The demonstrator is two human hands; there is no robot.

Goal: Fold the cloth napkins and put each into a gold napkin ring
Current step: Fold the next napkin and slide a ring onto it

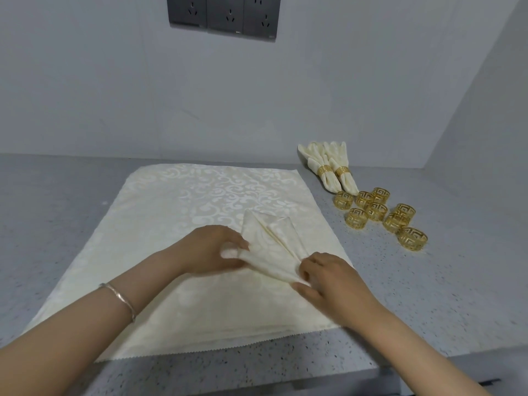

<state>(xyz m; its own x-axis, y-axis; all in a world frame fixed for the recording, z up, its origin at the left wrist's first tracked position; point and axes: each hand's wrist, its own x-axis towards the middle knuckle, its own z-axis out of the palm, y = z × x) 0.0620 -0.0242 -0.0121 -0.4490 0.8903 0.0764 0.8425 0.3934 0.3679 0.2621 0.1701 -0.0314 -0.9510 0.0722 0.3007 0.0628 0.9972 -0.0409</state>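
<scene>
with right hand (328, 272): pinching the gathered narrow end of the folded napkin (271, 244), fingers curled over the pleats. with left hand (217, 250): gripping the napkin's left flap, fingers curled round the edge. both busy with cloth, neither free. long axis of the napkin: narrow end at 5 o'clock under the right hand, fanned wide end at 11 o'clock, lying on top of the flat napkin stack (171, 212). further out: loose gold rings (380, 215) clustered on the counter (457, 281) at about 2 o'clock from the right hand, well apart from the narrow end; nearest ring (413, 238) on the right side. beyond them, toward 12 o'clock, two finished napkins (320, 158) already ringed. judging from this: fold near done, ring not yet on. right hand clearly nearer the rings, so probably pass the narrow end to the left hand, reach right, thread from the 5 o'clock end. risk: pleats springing open on release.
</scene>
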